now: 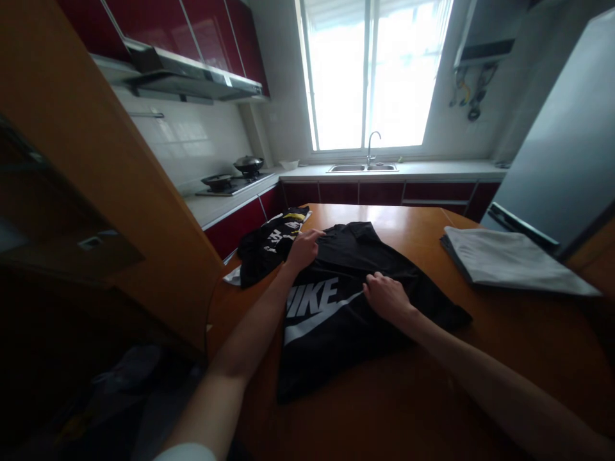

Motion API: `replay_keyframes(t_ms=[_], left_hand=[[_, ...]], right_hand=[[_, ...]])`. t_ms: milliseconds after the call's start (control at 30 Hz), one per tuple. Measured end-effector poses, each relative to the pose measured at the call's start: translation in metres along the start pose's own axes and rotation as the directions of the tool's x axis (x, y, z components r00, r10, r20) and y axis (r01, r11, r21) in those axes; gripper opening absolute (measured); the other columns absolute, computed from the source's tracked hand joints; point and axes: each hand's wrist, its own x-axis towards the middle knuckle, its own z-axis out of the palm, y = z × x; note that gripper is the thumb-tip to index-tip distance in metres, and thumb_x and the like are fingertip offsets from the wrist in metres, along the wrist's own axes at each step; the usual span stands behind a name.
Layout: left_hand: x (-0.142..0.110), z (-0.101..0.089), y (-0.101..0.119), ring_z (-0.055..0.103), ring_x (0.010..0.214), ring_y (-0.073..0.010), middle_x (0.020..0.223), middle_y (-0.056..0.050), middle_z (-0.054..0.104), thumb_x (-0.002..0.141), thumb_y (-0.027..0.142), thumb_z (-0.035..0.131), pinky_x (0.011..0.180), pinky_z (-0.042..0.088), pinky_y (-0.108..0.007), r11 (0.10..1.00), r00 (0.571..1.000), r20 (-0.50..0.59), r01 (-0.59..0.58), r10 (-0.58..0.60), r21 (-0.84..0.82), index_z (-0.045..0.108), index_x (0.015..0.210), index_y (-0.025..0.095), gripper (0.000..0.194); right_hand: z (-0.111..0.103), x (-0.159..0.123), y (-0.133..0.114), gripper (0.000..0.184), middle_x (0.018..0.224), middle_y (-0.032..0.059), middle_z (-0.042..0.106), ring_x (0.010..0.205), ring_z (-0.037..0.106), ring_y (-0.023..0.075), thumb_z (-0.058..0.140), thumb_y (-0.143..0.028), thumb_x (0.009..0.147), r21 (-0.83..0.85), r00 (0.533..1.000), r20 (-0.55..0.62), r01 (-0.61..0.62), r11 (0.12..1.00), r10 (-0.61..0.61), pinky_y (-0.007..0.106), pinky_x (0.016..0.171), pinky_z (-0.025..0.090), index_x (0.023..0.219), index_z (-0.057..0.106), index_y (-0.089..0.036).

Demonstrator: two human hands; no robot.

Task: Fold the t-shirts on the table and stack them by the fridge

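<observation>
A black T-shirt with large grey NIKE lettering and a swoosh lies spread at a slant on the wooden table. My left hand is at its upper left edge, fingers closed on the fabric with the index finger pointing forward. Lower and to the right, my right hand rests on the front of the shirt near the swoosh tip. Its fingers are curled and pinch the cloth. Both forearms reach in from the bottom of the view. The pinched fabric is partly hidden beneath the fingers.
Another black garment with white and yellow print lies bunched at the table's left edge. A folded pale grey cloth lies at the right. Beyond are a counter with a sink, a stove with pans, and a fridge.
</observation>
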Motion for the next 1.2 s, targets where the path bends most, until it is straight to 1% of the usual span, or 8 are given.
replay_keyframes(t_ms=[133,300,533,633,767,867,1033,1200], left_hand=[[-0.001,0.018,-0.001,0.059,0.127,-0.022,0.139,-0.005,0.063,0.1,0.03,0.047,0.111,0.043,-0.032,0.996,0.942,0.325,0.071,-0.086,0.06,0.069,0.129,0.027,0.037],[-0.005,0.022,-0.014,0.059,0.129,-0.0266,0.149,-0.009,0.055,0.098,0.045,0.053,0.104,0.048,-0.033,0.968,0.851,0.469,0.163,-0.236,0.192,0.062,0.137,0.027,0.045],[0.007,0.004,-0.008,0.068,0.113,-0.0353,0.119,-0.021,0.073,0.089,0.063,0.059,0.092,0.053,-0.038,0.934,0.728,0.597,0.178,-0.337,0.31,0.077,0.109,0.016,0.054],[0.007,-0.002,-0.008,0.071,0.106,-0.032,0.111,-0.017,0.076,0.089,0.059,0.061,0.088,0.054,-0.033,0.944,0.727,0.613,0.158,-0.309,0.288,0.079,0.103,0.018,0.047],[0.008,0.001,-0.012,0.066,0.119,-0.0254,0.129,-0.007,0.071,0.091,0.043,0.064,0.097,0.05,-0.028,0.973,0.782,0.588,0.098,-0.206,0.211,0.073,0.122,0.028,0.035],[0.007,0.01,-0.018,0.06,0.129,-0.0234,0.142,-0.007,0.062,0.09,0.036,0.065,0.104,0.046,-0.025,0.982,0.811,0.562,0.074,-0.16,0.174,0.065,0.136,0.028,0.046],[0.003,0.022,-0.032,0.058,0.131,-0.0242,0.15,-0.012,0.054,0.094,0.039,0.059,0.106,0.045,-0.027,0.973,0.816,0.542,0.104,-0.202,0.206,0.054,0.147,0.025,0.055],[0.004,0.022,-0.036,0.058,0.13,-0.0312,0.15,-0.017,0.053,0.092,0.048,0.058,0.103,0.048,-0.036,0.943,0.781,0.545,0.166,-0.305,0.29,0.054,0.147,0.024,0.06]], right_hand=[[0.007,-0.01,-0.01,0.035,0.121,0.0189,0.061,0.108,0.061,0.0312,0.044,-0.041,0.103,-0.071,0.994,0.085,-0.065,0.995,0.071,0.036,0.078,0.049,0.119,0.063,-0.016],[0.011,-0.003,0.004,0.044,0.13,0.0228,0.057,0.117,0.053,0.0354,0.042,-0.048,0.102,-0.071,0.99,0.085,-0.109,0.991,0.115,0.044,0.086,0.047,0.124,0.062,-0.015],[0.014,0.024,0.057,0.051,0.153,0.0199,0.045,0.136,0.043,0.0363,0.037,-0.041,0.102,-0.081,0.988,0.151,-0.021,0.996,0.033,0.055,0.105,0.035,0.146,0.051,-0.019],[0.013,0.031,0.077,0.053,0.156,0.0174,0.044,0.145,0.033,0.0341,0.036,-0.035,0.103,-0.099,0.994,0.101,-0.033,0.995,0.043,0.057,0.113,0.026,0.153,0.043,-0.019],[0.001,0.025,0.068,0.041,0.135,0.0232,0.058,0.124,0.051,0.0348,0.04,-0.027,0.101,-0.121,0.979,-0.07,-0.199,0.972,0.192,0.048,0.098,0.042,0.132,0.061,-0.011],[-0.008,0.01,0.038,0.038,0.127,0.0221,0.06,0.113,0.057,0.0334,0.042,-0.037,0.102,-0.063,0.984,0.04,-0.169,0.984,0.172,0.041,0.086,0.049,0.12,0.066,-0.013],[-0.011,-0.017,-0.009,0.047,0.133,0.0238,0.057,0.117,0.055,0.0384,0.052,-0.049,0.098,-0.052,0.966,0.235,-0.093,0.994,0.103,0.044,0.082,0.052,0.129,0.064,-0.016],[-0.008,-0.009,0.007,0.054,0.141,0.0264,0.052,0.121,0.054,0.0417,0.048,-0.048,0.1,-0.104,0.953,0.282,-0.082,0.991,0.109,0.056,0.089,0.048,0.143,0.054,-0.016]])
